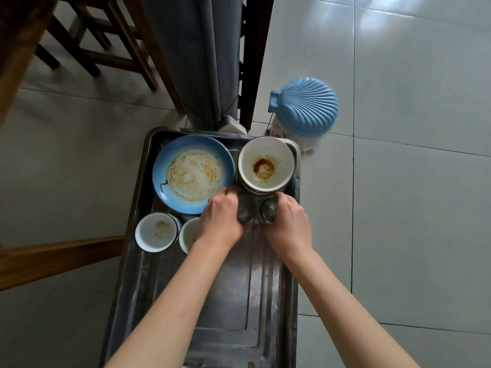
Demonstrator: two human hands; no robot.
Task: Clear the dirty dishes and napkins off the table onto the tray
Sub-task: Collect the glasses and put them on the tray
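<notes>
A metal tray [220, 301] lies below me. At its far end rest a stained blue plate [192, 173] and a stack of white bowls [265, 166] with brown residue. Two small white dishes [156, 231] [189, 233] sit at the tray's left edge. My left hand [221, 219] is closed around a clear glass [245, 211], and my right hand [288, 221] grips a second clear glass [269, 213]. Both glasses stand side by side on the tray just in front of the bowls.
A blue-lidded bin [305, 110] stands on the tiled floor beyond the tray's far right corner. Wooden chair legs [111, 49] and a table edge [53, 258] are at the left. A grey curtain [202, 62] hangs beyond the tray.
</notes>
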